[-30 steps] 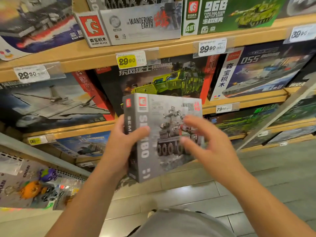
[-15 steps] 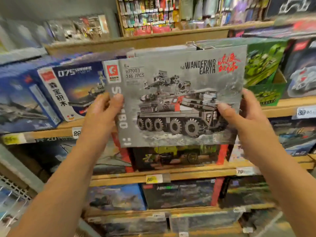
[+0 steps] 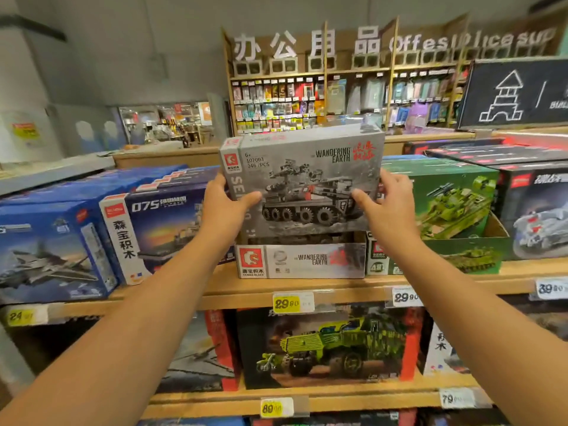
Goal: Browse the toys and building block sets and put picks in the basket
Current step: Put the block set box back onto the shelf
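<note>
A grey Wandering Earth block set box (image 3: pixel 304 182) with a wheeled armoured vehicle on its front is held upright over the open grey display carton (image 3: pixel 301 261) on the top wooden shelf. My left hand (image 3: pixel 226 206) grips its left edge, thumb on the front. The right edge is held the same way by my right hand (image 3: pixel 388 202). The box's lower edge is down inside the carton. No basket is in view.
Blue 075 ship box (image 3: pixel 144 229) and jet box (image 3: pixel 52 256) stand to the left, a green tank box (image 3: pixel 451 204) to the right. Below is a shelf with a green truck box (image 3: pixel 322 345). Yellow price tags (image 3: pixel 287 302) line the shelf edge. An office-supplies wall stands behind.
The grey box went from low near the floor up to the top shelf; my right hand took hold of its right edge, and the box now sits over the display carton, farther from me.
</note>
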